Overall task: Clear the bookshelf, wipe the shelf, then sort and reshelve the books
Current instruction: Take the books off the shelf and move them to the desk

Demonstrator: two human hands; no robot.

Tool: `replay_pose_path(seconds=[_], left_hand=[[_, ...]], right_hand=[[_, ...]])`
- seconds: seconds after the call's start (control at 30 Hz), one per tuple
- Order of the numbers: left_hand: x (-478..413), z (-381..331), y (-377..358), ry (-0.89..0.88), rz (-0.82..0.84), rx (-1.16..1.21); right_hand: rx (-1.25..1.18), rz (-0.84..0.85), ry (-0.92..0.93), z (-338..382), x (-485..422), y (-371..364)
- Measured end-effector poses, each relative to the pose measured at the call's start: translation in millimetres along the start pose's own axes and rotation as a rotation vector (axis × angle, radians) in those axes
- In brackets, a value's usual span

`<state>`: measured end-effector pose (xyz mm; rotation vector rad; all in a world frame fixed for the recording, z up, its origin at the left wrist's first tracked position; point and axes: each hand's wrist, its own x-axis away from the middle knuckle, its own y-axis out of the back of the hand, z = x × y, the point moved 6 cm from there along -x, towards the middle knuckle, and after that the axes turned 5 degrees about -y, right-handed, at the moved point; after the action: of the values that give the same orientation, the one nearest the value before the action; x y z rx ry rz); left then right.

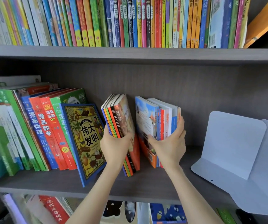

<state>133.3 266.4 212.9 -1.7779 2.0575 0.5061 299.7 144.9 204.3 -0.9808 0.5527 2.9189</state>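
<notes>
Left hand (115, 147) has its fingers (107, 131) curled round a slim, leaning bundle of books (119, 117) just right of the blue-bordered picture book (85, 139), fingertips mostly tucked out of sight behind it. The right hand (170, 144) grips a second bundle (152, 118), more upright, a bit further right, thumb on the front cover. Both stand on the middle shelf (146, 186) with a white bookend (230, 143) well off right of the picture book; the leaning row (37, 131) left of it blurs at the frame edge, and the lower shelf's books (55, 210) are cut off.
</notes>
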Motion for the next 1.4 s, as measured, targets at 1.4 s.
replay_pose_path(seconds=[1.4], left_hand=[[272.5, -121.0, 227.8, 0.019, -0.146, -0.067]], right_hand=[[-0.500, 0.471, -0.071, 37.5, 228.8, 283.6]])
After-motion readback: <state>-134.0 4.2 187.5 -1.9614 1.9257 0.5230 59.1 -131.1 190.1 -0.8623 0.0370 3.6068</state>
